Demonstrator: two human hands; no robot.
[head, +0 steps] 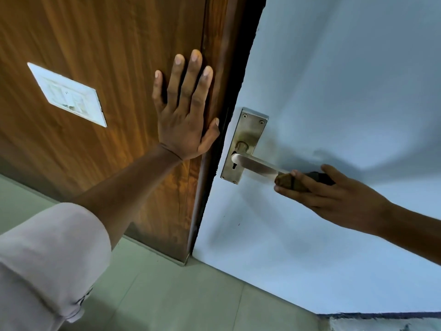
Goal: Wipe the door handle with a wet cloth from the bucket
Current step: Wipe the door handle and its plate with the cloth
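A steel lever door handle [256, 164] juts from a metal backplate [245, 137] with a keyhole, on a pale blue door [334, 91]. My right hand [334, 194] is closed around a dark brown cloth [286, 181], which is wrapped over the free end of the lever. My left hand [186, 111] lies flat with fingers spread on the wooden panel [95, 44], just left of the door's edge, holding nothing. No bucket is in view.
A white switch plate [68, 94] is set in the wooden panel at the left. Pale green floor tiles [179, 295] run below. A white sleeve [47, 259] covers my left upper arm in the lower left corner.
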